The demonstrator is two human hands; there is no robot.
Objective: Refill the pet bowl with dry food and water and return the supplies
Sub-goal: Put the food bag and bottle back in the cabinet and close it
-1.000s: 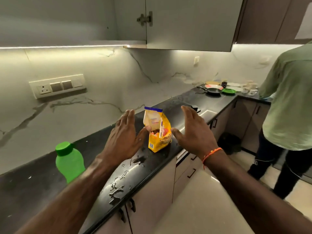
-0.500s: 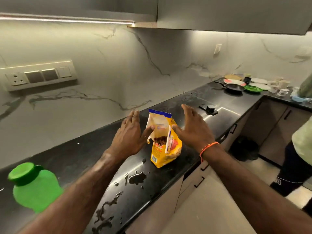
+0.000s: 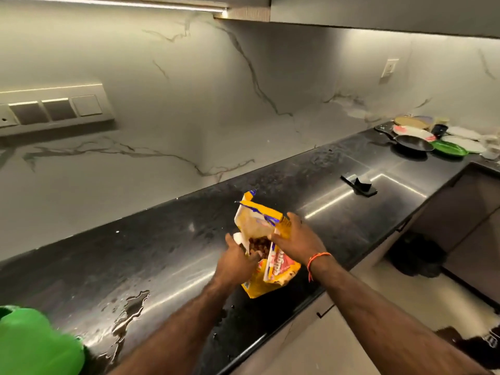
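Both hands are on the yellow food bag [image 3: 266, 269], standing open on the black counter [image 3: 167, 255]. Left hand [image 3: 238, 262] pinches the near-left lip, right hand [image 3: 299, 239] grips the right edge, kibble showing between them.

Glossy plastic bag [image 3: 281, 269]; polished, wet black stone counter [image 3: 189, 239]; smooth veined marble wall [image 3: 216, 104]; shiny green plastic bottle [image 3: 35, 345].

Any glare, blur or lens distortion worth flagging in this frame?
Head view: under-cabinet light strip throws bright streaks on the wet black countertop; green bottle is soft at the corner; wide-angle bending curves the counter edge; both hands on the food bag stay legible.
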